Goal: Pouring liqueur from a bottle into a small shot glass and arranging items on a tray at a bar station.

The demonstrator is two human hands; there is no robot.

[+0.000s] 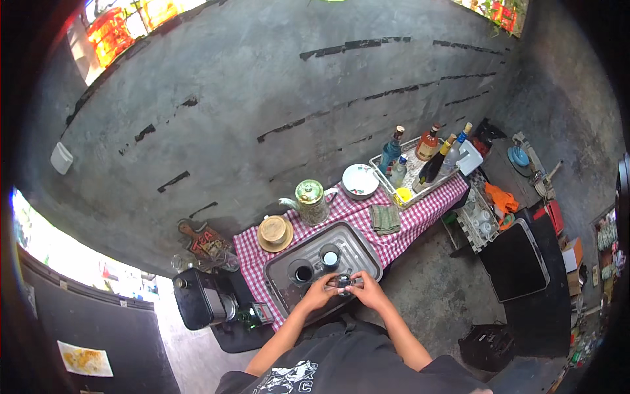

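Observation:
Both of my hands meet at the front right of a dark ridged serving tray [352, 235]. Between the fingers of my left hand [317, 294] and my right hand [368, 291] is a small clear glass vessel [344, 281]; the fingers hide part of it. Just beyond my left hand stands a glass [300, 272] with something dark inside. A second glass [330, 257] beside it shows a white bottom or white contents; I cannot tell which.
On the checked cloth [250, 252] are a lidded cup with saucer [274, 230], a patterned pitcher [311, 203], white plates [360, 181] and a folded green cloth [385, 219]. A rack of bottles [429, 160] stands back right; a black appliance [199, 298] is at left.

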